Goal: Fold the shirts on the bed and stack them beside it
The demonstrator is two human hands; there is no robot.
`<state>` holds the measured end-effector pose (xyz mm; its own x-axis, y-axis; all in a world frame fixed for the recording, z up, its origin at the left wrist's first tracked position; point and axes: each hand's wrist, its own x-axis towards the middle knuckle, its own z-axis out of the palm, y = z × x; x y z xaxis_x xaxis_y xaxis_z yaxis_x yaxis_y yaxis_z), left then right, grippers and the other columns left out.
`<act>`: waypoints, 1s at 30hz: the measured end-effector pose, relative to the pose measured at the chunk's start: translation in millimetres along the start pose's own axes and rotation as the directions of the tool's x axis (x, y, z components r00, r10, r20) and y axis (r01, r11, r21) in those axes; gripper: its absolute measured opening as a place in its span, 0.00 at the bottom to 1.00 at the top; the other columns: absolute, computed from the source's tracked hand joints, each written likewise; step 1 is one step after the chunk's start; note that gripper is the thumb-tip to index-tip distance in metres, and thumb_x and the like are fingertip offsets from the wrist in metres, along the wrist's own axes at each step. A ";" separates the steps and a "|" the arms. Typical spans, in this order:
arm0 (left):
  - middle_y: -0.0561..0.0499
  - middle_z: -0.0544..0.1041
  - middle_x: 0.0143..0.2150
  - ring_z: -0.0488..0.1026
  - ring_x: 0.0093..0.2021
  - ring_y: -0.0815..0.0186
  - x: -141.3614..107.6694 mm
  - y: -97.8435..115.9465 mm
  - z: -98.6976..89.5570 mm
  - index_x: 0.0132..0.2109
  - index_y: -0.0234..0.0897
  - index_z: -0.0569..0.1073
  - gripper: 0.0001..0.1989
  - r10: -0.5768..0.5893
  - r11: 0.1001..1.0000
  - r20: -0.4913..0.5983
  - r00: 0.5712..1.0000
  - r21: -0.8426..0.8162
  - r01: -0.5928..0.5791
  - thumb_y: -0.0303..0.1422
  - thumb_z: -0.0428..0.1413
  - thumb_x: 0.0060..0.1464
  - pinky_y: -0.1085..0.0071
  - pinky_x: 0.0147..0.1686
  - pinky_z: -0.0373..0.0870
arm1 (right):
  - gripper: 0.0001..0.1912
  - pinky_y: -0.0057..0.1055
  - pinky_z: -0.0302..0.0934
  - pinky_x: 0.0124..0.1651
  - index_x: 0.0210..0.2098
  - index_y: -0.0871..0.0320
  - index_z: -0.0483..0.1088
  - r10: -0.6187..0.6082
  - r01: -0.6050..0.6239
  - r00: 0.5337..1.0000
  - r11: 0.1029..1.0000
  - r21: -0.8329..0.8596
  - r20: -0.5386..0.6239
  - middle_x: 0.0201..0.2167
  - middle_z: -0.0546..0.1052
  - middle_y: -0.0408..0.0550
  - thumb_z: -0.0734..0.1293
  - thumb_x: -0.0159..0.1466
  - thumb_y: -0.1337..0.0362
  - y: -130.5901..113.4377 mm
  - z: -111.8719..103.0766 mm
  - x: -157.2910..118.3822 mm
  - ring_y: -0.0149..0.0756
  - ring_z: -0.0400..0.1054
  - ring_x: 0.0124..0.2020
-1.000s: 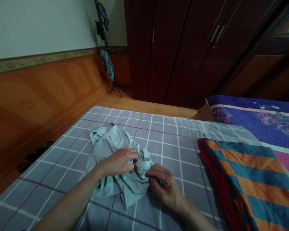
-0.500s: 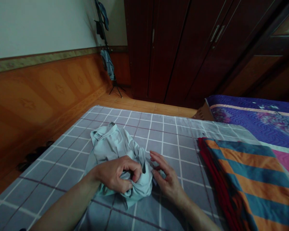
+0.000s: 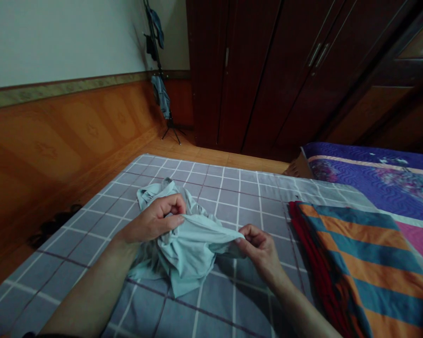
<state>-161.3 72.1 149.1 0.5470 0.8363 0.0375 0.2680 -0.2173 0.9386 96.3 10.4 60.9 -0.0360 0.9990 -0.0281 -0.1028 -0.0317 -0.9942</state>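
Note:
A crumpled pale mint-coloured shirt (image 3: 190,249) lies on the grey checked bedsheet (image 3: 254,300), its collar end towards the far left. My left hand (image 3: 158,218) pinches the cloth between thumb and fingers near the middle of the bundle. At the right, my right hand (image 3: 255,241) grips an edge of the same shirt. Between the two hands the fabric is drawn out and slightly raised, with folds hanging below it. The shirt's underside and the far parts of its sleeves are hidden in the creases.
To the right lies a folded orange and blue striped blanket (image 3: 377,253) with red layers at its side. Beyond it is a purple quilted cover (image 3: 356,164). A dark wooden wardrobe (image 3: 254,70) stands behind, and a coat stand (image 3: 158,61) holds clothes in the corner.
My right hand has closed on the shirt's edge and pulled it right. My left hand has moved up and left, stretching the cloth between them.

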 end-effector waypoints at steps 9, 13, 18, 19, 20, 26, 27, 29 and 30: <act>0.56 0.68 0.27 0.64 0.28 0.71 5.9 -3.3 -8.5 0.31 0.36 0.68 0.01 0.055 0.987 -0.143 0.988 0.156 -0.032 0.29 0.53 0.49 0.76 0.28 0.61 | 0.08 0.23 0.51 0.26 0.27 0.60 0.71 0.193 -0.044 0.906 0.928 -0.370 0.376 0.22 0.68 0.40 0.67 0.56 0.61 -16.2 -2.0 -2.7 0.26 0.58 0.23; 0.52 0.72 0.31 0.69 0.35 0.67 -0.2 -3.1 -16.9 0.29 0.36 0.69 0.02 0.135 0.977 -0.125 0.983 0.182 -0.111 0.27 0.53 0.49 0.72 0.37 0.64 | 0.06 0.24 0.51 0.26 0.27 0.60 0.72 0.204 0.085 0.888 0.808 -0.583 0.412 0.22 0.67 0.40 0.63 0.56 0.68 -14.1 -0.7 -2.9 0.27 0.59 0.24; 0.53 0.74 0.35 0.71 0.38 0.66 1.2 -13.1 -20.1 0.34 0.38 0.70 0.07 0.205 0.918 -0.124 0.971 0.368 -0.147 0.24 0.50 0.51 0.70 0.40 0.66 | 0.07 0.26 0.55 0.29 0.30 0.59 0.73 0.117 0.133 0.919 0.808 -0.573 0.377 0.25 0.71 0.42 0.62 0.58 0.68 -18.0 1.7 -3.9 0.30 0.63 0.27; 0.53 0.74 0.37 0.72 0.39 0.65 3.4 -17.1 -19.7 0.37 0.39 0.70 0.09 0.218 0.874 -0.140 0.966 0.468 -0.130 0.23 0.49 0.52 0.70 0.40 0.66 | 0.08 0.27 0.56 0.31 0.32 0.59 0.73 0.066 0.179 0.919 0.807 -0.562 0.389 0.26 0.72 0.42 0.62 0.59 0.67 -19.0 4.3 -6.3 0.30 0.64 0.28; 0.52 0.74 0.38 0.72 0.40 0.65 6.0 -21.6 -19.1 0.39 0.40 0.70 0.11 0.236 0.814 -0.163 0.958 0.572 -0.103 0.23 0.47 0.52 0.69 0.41 0.65 | 0.08 0.28 0.57 0.33 0.34 0.58 0.73 0.001 0.246 0.914 0.793 -0.557 0.405 0.28 0.73 0.43 0.62 0.60 0.66 -19.7 8.0 -9.5 0.32 0.65 0.30; 0.51 0.71 0.35 0.71 0.38 0.63 21.8 -44.4 -16.2 0.34 0.39 0.66 0.09 0.387 0.690 -0.403 0.830 0.723 0.030 0.22 0.47 0.49 0.68 0.38 0.66 | 0.11 0.41 0.60 0.45 0.40 0.55 0.70 -0.158 0.602 0.773 0.488 -0.632 0.615 0.33 0.73 0.47 0.60 0.60 0.71 -10.9 37.1 -37.1 0.38 0.66 0.36; 0.52 0.71 0.34 0.71 0.38 0.64 23.2 -45.5 -16.4 0.34 0.39 0.65 0.08 0.411 0.731 -0.451 0.792 0.683 0.009 0.22 0.47 0.48 0.68 0.39 0.66 | 0.12 0.42 0.61 0.46 0.41 0.56 0.69 -0.149 0.620 0.759 0.464 -0.633 0.634 0.34 0.73 0.48 0.59 0.60 0.72 -7.4 40.1 -40.4 0.39 0.66 0.36; 0.52 0.72 0.34 0.71 0.38 0.65 24.6 -45.3 -17.3 0.34 0.39 0.64 0.07 0.434 0.805 -0.520 0.736 0.591 -0.057 0.22 0.48 0.48 0.69 0.39 0.67 | 0.14 0.44 0.61 0.48 0.43 0.56 0.68 -0.178 0.642 0.746 0.448 -0.622 0.642 0.36 0.73 0.49 0.59 0.59 0.73 0.4 42.6 -44.3 0.40 0.67 0.39; 0.52 0.72 0.34 0.71 0.38 0.65 24.6 -44.3 -17.9 0.33 0.39 0.63 0.07 0.432 0.835 -0.542 0.721 0.543 -0.093 0.23 0.49 0.49 0.70 0.39 0.67 | 0.15 0.45 0.61 0.50 0.45 0.57 0.67 -0.208 0.648 0.746 0.446 -0.618 0.633 0.38 0.73 0.50 0.59 0.60 0.73 4.4 42.2 -44.9 0.40 0.67 0.41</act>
<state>-173.8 111.4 114.6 0.0807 0.7816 0.6186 0.6034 -0.5323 0.5938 55.5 -36.0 62.2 -0.6343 0.7310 0.2517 0.5448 0.6536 -0.5254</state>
